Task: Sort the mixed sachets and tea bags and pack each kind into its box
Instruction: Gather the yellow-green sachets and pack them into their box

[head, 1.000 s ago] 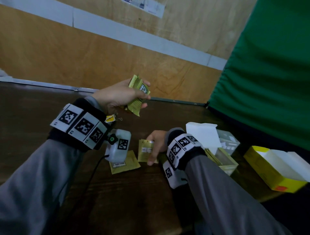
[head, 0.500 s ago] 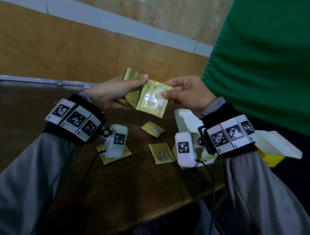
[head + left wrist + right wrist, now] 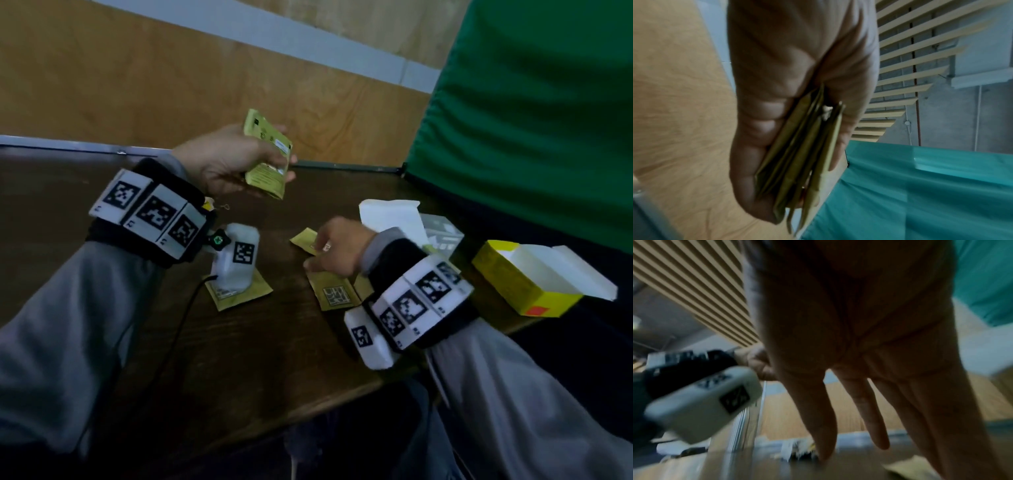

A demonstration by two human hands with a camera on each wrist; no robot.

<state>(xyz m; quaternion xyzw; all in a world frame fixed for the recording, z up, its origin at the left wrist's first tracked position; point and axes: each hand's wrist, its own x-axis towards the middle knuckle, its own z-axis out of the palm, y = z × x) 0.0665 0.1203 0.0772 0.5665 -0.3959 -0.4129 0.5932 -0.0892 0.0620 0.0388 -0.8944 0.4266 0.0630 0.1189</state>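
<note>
Right now your left hand [image 3: 226, 161] is gripping a stack of green sachets [image 3: 269, 159] between thumb and fingers, raised above the table [image 3: 239, 359]. Your right hand [image 3: 337, 248] is reaching down with fingers extended, fingertips touching a loose sachet [image 3: 303, 238] lying flat on the table; two more sachets [image 3: 334, 294] are lying nearby. Beside your right wrist, a green box [image 3: 442, 236] is standing open with its white flap up, its contents mostly hidden. Farther right, a yellow box [image 3: 524, 291] is sitting open, showing only its white inside.
</note>
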